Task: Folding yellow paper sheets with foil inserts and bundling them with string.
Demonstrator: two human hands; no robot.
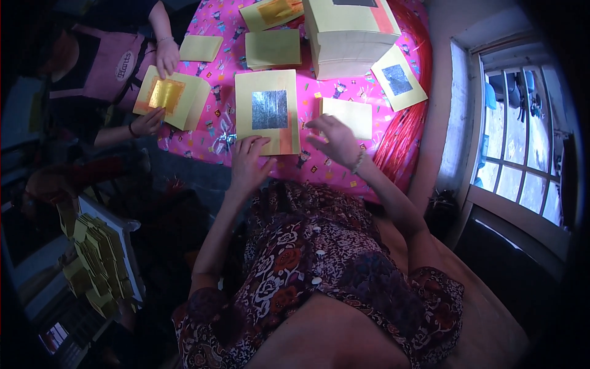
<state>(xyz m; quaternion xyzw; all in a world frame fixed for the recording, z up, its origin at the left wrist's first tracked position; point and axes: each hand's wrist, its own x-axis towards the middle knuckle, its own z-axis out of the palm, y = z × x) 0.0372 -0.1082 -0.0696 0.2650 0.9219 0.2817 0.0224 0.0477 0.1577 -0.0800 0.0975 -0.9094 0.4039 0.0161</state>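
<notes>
In front of me lies a stack of yellow paper sheets, its top sheet bearing a silver foil square and an orange band along the right side. My left hand rests on the lower left edge of this stack, fingers stretched out and gripping nothing. To the right, my right hand is open, its fingers apart, at the near left side of a smaller pile of plain pale yellow paper. Whether its fingertips touch that pile I cannot tell.
A tall block of yellow paper stands at the back, with red plastic strands along the right edge of the pink patterned tablecloth. At left, another person's hands work on gold-foil paper. A tray of folded yellow papers is lower left.
</notes>
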